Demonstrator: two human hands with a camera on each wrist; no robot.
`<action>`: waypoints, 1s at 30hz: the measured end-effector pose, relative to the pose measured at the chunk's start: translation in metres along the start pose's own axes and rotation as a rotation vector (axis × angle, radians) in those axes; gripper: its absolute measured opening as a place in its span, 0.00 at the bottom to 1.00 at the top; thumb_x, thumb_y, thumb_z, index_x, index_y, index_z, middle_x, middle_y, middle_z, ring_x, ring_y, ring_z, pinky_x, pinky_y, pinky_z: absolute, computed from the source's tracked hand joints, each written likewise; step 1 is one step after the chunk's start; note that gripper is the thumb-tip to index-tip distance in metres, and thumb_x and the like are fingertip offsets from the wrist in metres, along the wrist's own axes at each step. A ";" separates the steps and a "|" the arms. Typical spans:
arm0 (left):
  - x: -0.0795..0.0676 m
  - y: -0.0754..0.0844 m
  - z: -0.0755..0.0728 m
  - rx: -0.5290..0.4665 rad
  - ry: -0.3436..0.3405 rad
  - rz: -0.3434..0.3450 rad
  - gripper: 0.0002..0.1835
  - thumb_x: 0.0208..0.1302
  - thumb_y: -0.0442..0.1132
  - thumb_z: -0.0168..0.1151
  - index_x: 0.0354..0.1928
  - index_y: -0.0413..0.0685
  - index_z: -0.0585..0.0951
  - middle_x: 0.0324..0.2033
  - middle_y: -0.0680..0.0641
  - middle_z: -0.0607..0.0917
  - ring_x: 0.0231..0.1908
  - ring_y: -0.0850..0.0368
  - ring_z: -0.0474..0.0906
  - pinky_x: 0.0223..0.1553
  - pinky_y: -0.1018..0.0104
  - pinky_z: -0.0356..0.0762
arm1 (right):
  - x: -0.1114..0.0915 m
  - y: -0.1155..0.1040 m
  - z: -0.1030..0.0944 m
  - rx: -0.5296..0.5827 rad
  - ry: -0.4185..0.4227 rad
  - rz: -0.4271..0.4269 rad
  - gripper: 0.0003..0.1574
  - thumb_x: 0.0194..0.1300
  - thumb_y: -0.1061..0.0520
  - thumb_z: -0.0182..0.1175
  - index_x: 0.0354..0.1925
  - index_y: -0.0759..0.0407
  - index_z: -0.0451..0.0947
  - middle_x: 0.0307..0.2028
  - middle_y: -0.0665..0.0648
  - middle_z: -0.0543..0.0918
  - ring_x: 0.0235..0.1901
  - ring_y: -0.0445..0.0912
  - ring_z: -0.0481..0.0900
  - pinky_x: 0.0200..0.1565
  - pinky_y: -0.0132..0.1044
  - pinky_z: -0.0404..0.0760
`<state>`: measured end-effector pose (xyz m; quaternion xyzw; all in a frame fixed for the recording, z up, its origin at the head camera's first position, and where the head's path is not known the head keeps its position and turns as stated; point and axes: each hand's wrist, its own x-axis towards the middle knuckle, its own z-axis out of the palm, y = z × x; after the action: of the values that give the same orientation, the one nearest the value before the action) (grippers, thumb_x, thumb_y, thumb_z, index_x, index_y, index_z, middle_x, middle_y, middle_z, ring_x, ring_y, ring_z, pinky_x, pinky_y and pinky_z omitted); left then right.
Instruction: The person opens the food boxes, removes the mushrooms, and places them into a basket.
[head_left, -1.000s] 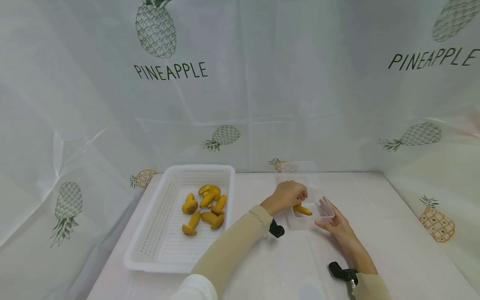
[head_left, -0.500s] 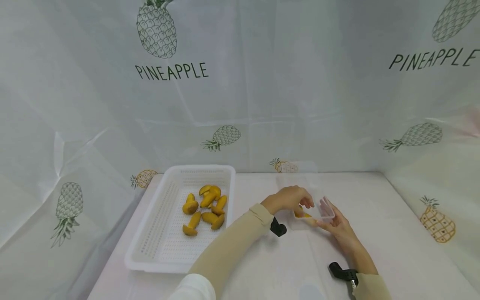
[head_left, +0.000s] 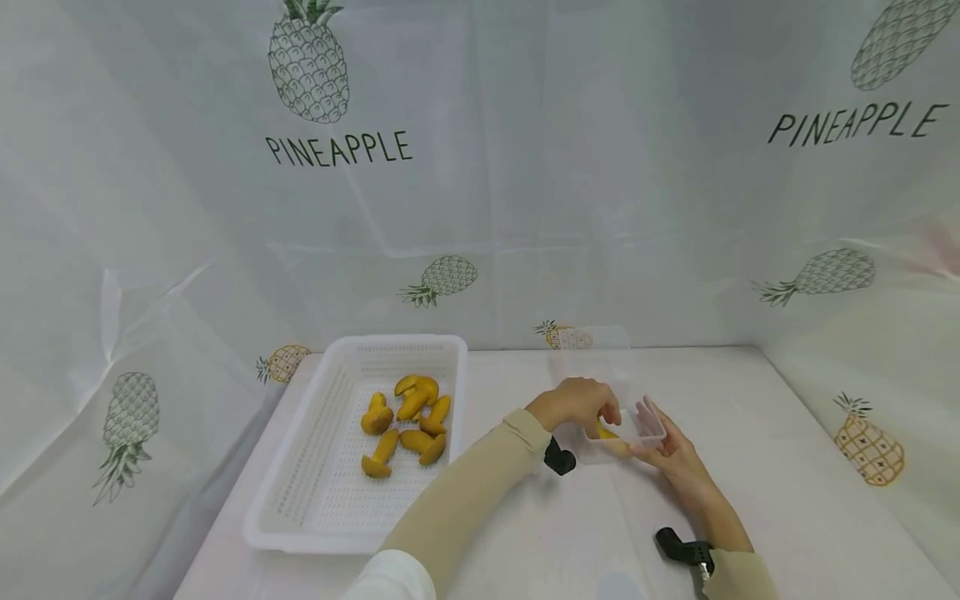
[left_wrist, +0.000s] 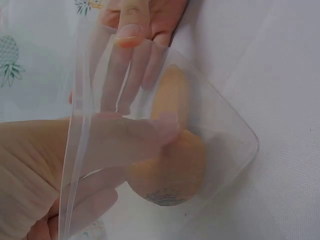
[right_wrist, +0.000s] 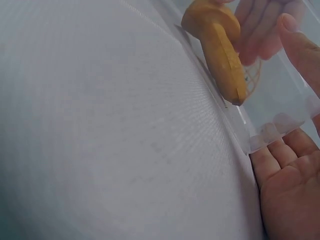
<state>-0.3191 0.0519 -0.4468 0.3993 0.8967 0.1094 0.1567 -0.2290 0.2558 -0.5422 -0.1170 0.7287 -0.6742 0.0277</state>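
A yellow-brown mushroom (right_wrist: 222,60) lies inside a clear plastic box (head_left: 596,452) on the table. My left hand (head_left: 581,402) reaches into the box from the left. In the left wrist view, seen through the clear wall, one straight digit touches the mushroom (left_wrist: 185,160) where stem meets cap, while its other fingers stay apart from it. On the box's right side, my right hand (head_left: 678,457) holds the wall, thumb at the near rim and fingers against the outside. The box's clear lid (head_left: 596,337) stands raised at the back.
A white perforated basket (head_left: 296,467) stands to the left with several similar mushrooms (head_left: 382,454) in it. Behind the table hangs a white pineapple-print curtain (head_left: 525,208). Black camera mounts (head_left: 682,547) sit on both wrists.
My left hand has lowered the mushroom into the box, and its fingers have loosened from it. My right hand has stayed at the box's right side. The head view has shifted slightly.
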 end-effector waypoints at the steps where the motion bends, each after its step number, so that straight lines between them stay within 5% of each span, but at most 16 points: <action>1: 0.000 0.000 0.001 0.003 -0.001 -0.008 0.19 0.50 0.33 0.78 0.43 0.62 0.89 0.36 0.66 0.85 0.37 0.72 0.76 0.34 0.76 0.72 | 0.000 0.000 0.000 0.002 0.000 0.000 0.54 0.67 0.69 0.61 0.80 0.53 0.43 0.76 0.71 0.44 0.74 0.43 0.50 0.58 0.18 0.65; 5: 0.001 0.002 0.003 0.028 -0.004 -0.037 0.18 0.50 0.34 0.79 0.42 0.62 0.88 0.36 0.67 0.84 0.37 0.72 0.76 0.35 0.75 0.71 | 0.000 0.002 0.000 0.005 0.009 -0.003 0.54 0.67 0.69 0.61 0.80 0.53 0.44 0.76 0.71 0.44 0.69 0.32 0.55 0.58 0.18 0.66; 18: 0.001 0.007 0.003 -0.006 -0.051 -0.071 0.16 0.53 0.33 0.76 0.42 0.61 0.88 0.34 0.66 0.86 0.34 0.73 0.76 0.37 0.73 0.71 | 0.000 0.003 -0.002 0.010 0.013 -0.009 0.55 0.66 0.70 0.62 0.80 0.55 0.43 0.76 0.70 0.43 0.69 0.30 0.56 0.58 0.20 0.68; 30: 0.010 0.006 -0.003 -0.366 -0.042 0.004 0.19 0.53 0.29 0.76 0.49 0.44 0.86 0.42 0.55 0.86 0.46 0.62 0.81 0.40 0.81 0.75 | 0.000 0.003 0.000 0.003 0.015 0.003 0.53 0.67 0.69 0.61 0.80 0.54 0.44 0.76 0.72 0.46 0.69 0.38 0.59 0.56 0.21 0.71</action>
<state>-0.3229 0.0633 -0.4442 0.3683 0.8575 0.2625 0.2453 -0.2298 0.2564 -0.5446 -0.1108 0.7283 -0.6759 0.0237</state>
